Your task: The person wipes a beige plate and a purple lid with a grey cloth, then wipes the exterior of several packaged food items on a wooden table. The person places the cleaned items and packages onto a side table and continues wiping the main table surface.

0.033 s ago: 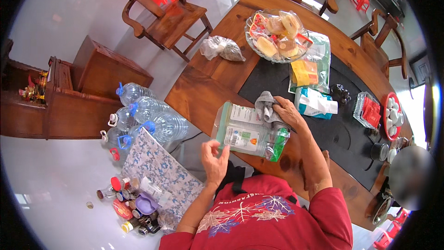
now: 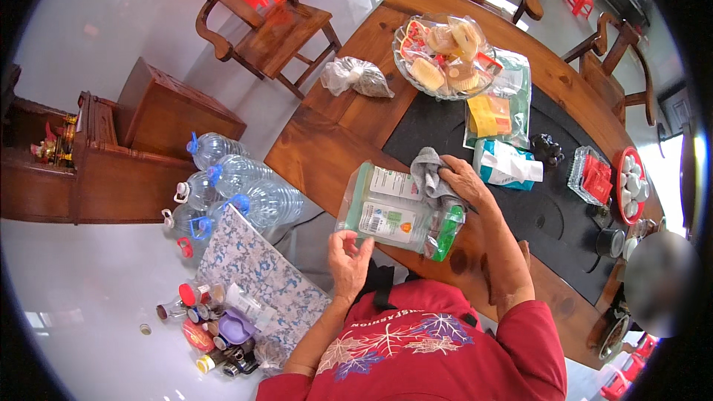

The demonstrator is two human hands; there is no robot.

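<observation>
Holding grey cloth (image 2: 425,167): right hand (image 2: 462,180), its fingers closed on the bunch, over the right part of the clear package (image 2: 386,212).
Left hand (image 2: 349,258): fingers partly curled at the package's near left corner; whether they pinch it, I cannot tell.
Clear package: on the worktop (image 2: 316,141), close to its edge.
Blue-white pouch (image 2: 505,165): near the right hand.

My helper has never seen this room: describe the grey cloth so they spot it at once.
Start at the big wooden table with the black panel in its top. On the near side lies a clear pouch with green edges; the right hand holds the grey cloth over it. It is dull, crumpled fabric, unlike the teal-and-white pack to its right.
</observation>
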